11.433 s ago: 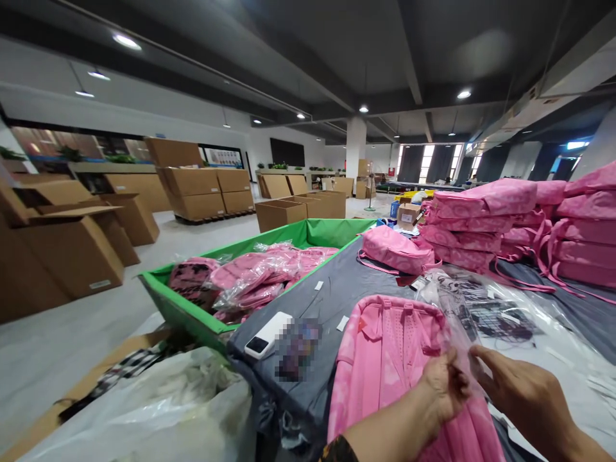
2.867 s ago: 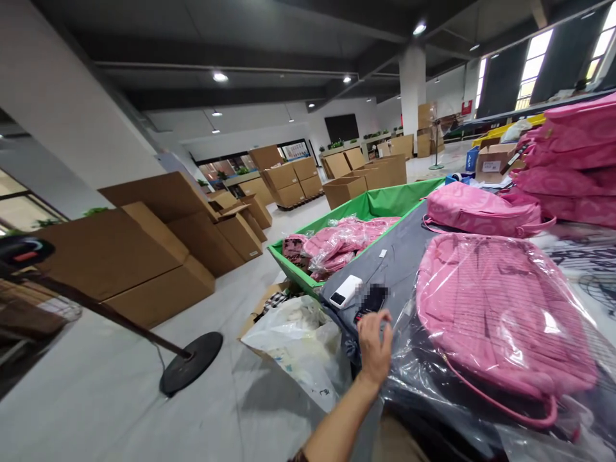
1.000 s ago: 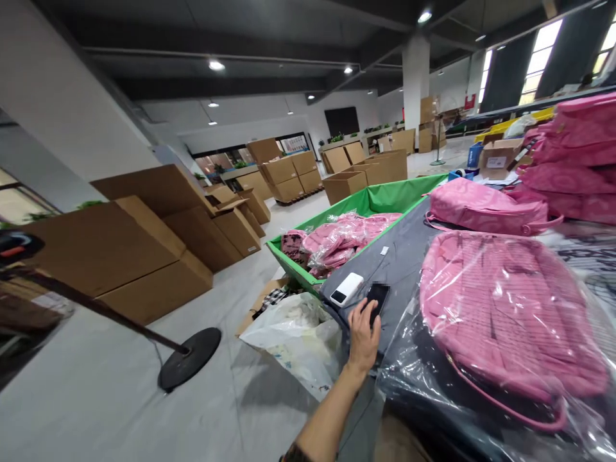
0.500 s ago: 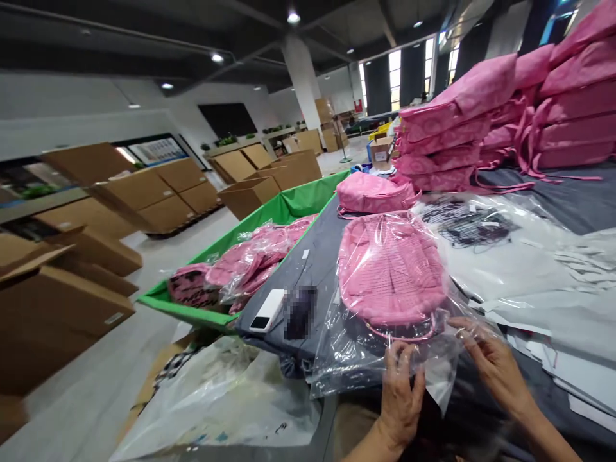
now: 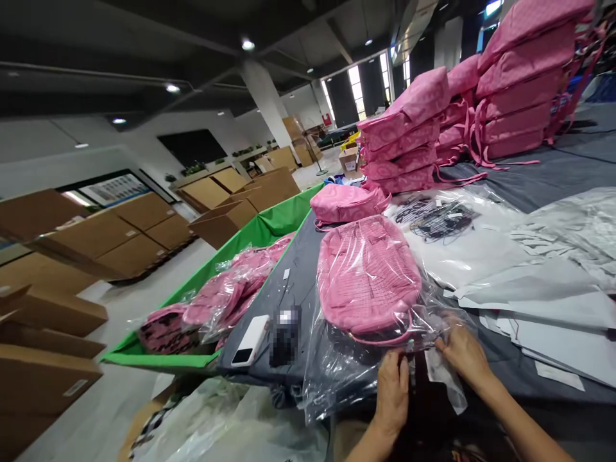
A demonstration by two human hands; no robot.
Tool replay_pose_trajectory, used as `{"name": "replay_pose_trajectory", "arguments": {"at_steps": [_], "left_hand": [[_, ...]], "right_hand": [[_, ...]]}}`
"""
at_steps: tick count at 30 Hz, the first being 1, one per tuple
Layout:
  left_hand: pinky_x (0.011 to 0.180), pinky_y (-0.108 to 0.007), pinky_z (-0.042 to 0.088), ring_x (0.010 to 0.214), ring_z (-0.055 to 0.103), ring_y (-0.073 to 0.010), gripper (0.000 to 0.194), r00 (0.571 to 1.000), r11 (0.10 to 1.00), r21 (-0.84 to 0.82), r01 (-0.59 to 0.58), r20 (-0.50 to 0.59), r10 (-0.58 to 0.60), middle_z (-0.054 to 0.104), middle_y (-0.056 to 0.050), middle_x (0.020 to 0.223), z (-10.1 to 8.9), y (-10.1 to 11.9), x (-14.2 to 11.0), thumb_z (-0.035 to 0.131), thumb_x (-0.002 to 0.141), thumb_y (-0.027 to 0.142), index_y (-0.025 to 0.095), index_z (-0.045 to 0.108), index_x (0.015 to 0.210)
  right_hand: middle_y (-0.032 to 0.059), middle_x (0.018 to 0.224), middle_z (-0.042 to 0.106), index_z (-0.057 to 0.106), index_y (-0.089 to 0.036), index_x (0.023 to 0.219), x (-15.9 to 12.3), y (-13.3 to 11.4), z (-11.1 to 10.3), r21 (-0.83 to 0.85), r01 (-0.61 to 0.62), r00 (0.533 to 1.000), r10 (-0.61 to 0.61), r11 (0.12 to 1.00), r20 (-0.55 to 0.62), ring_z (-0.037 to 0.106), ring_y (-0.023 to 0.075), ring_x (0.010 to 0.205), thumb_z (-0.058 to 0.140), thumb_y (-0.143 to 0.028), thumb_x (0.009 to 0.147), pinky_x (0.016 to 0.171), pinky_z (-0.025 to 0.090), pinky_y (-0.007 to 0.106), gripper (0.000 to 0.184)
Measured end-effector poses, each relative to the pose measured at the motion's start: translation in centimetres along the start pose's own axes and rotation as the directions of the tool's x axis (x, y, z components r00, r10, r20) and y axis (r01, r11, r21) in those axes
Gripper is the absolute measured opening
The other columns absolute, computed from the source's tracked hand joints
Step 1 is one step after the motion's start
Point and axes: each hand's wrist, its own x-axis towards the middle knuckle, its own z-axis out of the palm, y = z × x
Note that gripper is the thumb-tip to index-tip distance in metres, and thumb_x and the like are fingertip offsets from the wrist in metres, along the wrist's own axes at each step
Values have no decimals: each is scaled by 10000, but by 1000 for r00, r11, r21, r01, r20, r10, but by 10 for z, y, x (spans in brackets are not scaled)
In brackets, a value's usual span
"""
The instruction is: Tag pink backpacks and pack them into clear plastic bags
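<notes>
A pink backpack (image 5: 368, 276) lies inside a clear plastic bag (image 5: 332, 378) at the table's near edge. The bag's open end hangs toward me, past the backpack's top loop. My left hand (image 5: 393, 390) is closed on the bag's near edge, with fingers pressed together. To its right, my right hand (image 5: 462, 351) pinches the same bag near its right corner, where a whitish strip of film (image 5: 445, 378) hangs down. Plastic glare partly hides the right fingertips. Just behind the bagged backpack sits an unbagged pink bag (image 5: 349, 202).
Stacked pink backpacks (image 5: 404, 128) rise at the back. Black cords (image 5: 433, 215) lie on white plastic, and white sheets (image 5: 563, 327) at right. A green-sided bin (image 5: 163, 362) of bagged pink items stands left, beside a white phone-like device (image 5: 251, 341). Cardboard boxes (image 5: 120, 240) line the floor.
My view has swung to the right, so the scene sits further left. My left fingers have closed together on the bag's edge, and my right hand has shifted along the bag's right side.
</notes>
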Motion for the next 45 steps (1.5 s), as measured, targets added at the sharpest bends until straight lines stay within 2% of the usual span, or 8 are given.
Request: {"name": "replay_pose_trajectory", "arguments": {"at_steps": [7,13,24,27,32,38,41,45], "left_hand": [[854,-382,482,903,642,-251,280,986,982,114,148,56,-155,705,-92,943,20,3,17,575,877,342,177,670,1082],[660,-291,402,627,493,-148,293,932,864,-353,360,172,-318,560,10,653,4,18,28,709,694,447,176,604,726],[643,-250,355,611,451,-105,542,855,609,-621,494,219,-471,517,40,617,14,21,16,903,497,555,161,556,632],[649,-255,371,636,463,-124,546,887,710,-533,460,229,-402,519,30,633,13,18,17,860,555,611,166,562,659],[696,-305,411,728,601,-208,329,969,974,76,213,113,-221,647,-51,756,18,8,5,594,906,481,185,626,768],[682,-338,495,828,694,-289,438,912,665,695,-273,408,-52,725,-151,998,4,36,9,654,912,297,144,598,1319],[913,-403,505,1149,624,-307,485,711,512,511,-691,610,350,617,-161,1349,-6,57,36,580,953,197,203,511,1433],[1018,-355,439,1264,548,-246,143,121,209,6,-978,829,546,691,-66,1225,3,75,79,601,954,202,253,723,1008]], "right_hand": [[64,812,707,623,-186,1054,-18,16,-23,127,-6,990,-12,992,144,676,266,736,447,-374,687,722,506,367,448],[10,658,629,601,-208,733,-16,14,-50,289,-59,899,-75,956,432,590,208,644,510,-391,665,604,425,296,215],[66,865,725,730,-185,997,-44,-11,-41,655,-417,762,-151,630,630,678,280,870,665,-603,758,867,544,422,486],[83,924,735,733,-189,1056,-54,-9,-42,630,-533,728,-73,565,682,688,280,878,657,-661,747,847,554,413,569],[108,925,737,727,-173,915,-69,10,-26,589,-391,860,52,707,508,680,309,921,558,-755,748,836,561,395,629],[39,710,700,631,-239,829,-93,22,-12,328,-95,991,59,940,117,666,236,606,562,-641,790,595,528,306,410],[42,798,743,632,-260,975,-105,26,-14,279,37,999,-45,959,21,718,239,648,493,-558,893,602,544,289,339],[80,987,773,668,-268,1092,-125,29,-11,172,143,989,-134,975,-59,755,298,814,457,-511,929,616,579,314,361]]}}
